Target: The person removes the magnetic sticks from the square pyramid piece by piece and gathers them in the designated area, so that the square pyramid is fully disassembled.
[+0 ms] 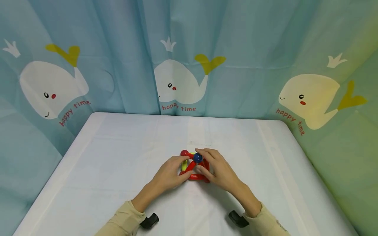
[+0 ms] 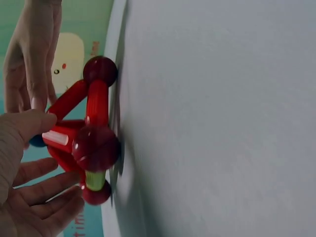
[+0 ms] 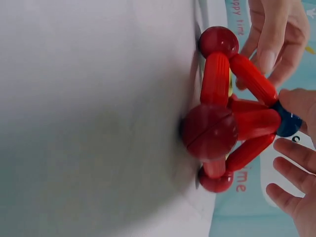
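A small pyramid of magnetic sticks and balls stands on the white table point(image 1: 133, 137) between both hands. Red sticks point(image 1: 191, 166) slope up to a blue ball point(image 1: 198, 158) at its top. Dark red balls point(image 2: 96, 148) form the base corners, and a yellow-green stick point(image 1: 184, 165) runs along the base's left side. My left hand point(image 1: 169, 173) grips around a sloping red stick point(image 2: 59, 138), thumb above and fingers below in the left wrist view. My right hand point(image 1: 220, 170) holds the blue top ball point(image 3: 287, 122) between thumb and index finger, its other fingers spread.
Black wrist-worn devices point(image 1: 150, 221) sit at the sleeve cuffs, low over the table. A blue-green curtain point(image 1: 251, 82) printed with white whales hangs beyond the table's back edge and along both sides.
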{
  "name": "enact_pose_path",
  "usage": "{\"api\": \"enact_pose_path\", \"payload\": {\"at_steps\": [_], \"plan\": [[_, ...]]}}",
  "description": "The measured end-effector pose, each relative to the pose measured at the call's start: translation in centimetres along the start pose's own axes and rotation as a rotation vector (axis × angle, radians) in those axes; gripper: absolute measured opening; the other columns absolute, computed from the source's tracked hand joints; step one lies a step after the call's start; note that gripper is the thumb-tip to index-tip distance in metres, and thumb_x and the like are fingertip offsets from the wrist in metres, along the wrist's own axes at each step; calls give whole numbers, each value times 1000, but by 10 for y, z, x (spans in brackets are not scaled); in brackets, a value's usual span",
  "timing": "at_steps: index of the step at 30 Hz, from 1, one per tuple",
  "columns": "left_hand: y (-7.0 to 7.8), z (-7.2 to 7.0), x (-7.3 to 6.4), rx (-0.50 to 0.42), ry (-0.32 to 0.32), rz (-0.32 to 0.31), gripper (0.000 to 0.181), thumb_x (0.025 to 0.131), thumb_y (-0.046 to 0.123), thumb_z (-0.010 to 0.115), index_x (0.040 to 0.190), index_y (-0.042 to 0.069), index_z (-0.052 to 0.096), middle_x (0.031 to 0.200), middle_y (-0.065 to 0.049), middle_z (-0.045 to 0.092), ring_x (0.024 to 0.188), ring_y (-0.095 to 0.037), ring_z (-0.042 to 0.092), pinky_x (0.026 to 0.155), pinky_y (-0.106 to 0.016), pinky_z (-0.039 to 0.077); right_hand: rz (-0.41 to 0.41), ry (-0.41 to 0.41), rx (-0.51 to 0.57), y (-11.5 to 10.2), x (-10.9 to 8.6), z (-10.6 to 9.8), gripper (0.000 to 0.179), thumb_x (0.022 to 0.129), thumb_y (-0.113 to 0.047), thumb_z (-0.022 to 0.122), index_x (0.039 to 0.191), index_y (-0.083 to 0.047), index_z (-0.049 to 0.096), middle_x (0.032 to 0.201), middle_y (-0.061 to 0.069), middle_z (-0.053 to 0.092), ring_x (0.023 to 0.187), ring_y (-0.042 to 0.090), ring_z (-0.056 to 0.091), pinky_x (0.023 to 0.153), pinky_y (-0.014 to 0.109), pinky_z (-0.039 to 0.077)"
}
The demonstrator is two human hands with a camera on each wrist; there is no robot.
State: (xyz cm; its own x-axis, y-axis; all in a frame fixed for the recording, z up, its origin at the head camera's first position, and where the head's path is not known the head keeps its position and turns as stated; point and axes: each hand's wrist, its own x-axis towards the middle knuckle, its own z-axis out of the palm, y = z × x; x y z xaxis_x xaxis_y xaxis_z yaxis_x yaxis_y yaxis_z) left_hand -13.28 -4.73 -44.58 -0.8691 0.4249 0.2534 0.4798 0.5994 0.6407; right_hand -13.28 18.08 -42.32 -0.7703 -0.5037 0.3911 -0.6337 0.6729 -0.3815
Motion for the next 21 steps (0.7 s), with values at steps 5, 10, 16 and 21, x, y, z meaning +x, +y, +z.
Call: {"api": "enact_pose_path", "payload": {"at_steps": [5,10,16,21], "plan": [[2,7,6,-4,33,-7,40,90,22,79,123,2,68,107,-8,71,95,-23,64,85,-39,56,-21,4,3,-2,5,3,53,91,-14,79,140,-10,60,126,10,64,121,28,57,98,49,53],[3,9,8,-27,68,-16,32,88,20,81,113,1,70,97,-6,71,89,-22,65,81,-38,56,-31,25,4,-3,6,5,50,90,-10,79,137,-9,62,122,9,65,118,27,58,97,48,53],[3,14,9,-3,92,10,25,88,19,81,105,3,73,93,-5,72,88,-20,63,79,-34,56,-14,27,11,-2,6,7,47,91,-13,78,135,-10,63,122,8,66,117,26,58,99,48,52],[5,15,8,17,90,14,23,89,20,80,104,3,73,95,-5,72,91,-20,63,80,-35,56,-10,56,-5,-3,6,9,45,89,-13,80,131,-10,64,119,8,67,114,26,59,97,49,52]]}}
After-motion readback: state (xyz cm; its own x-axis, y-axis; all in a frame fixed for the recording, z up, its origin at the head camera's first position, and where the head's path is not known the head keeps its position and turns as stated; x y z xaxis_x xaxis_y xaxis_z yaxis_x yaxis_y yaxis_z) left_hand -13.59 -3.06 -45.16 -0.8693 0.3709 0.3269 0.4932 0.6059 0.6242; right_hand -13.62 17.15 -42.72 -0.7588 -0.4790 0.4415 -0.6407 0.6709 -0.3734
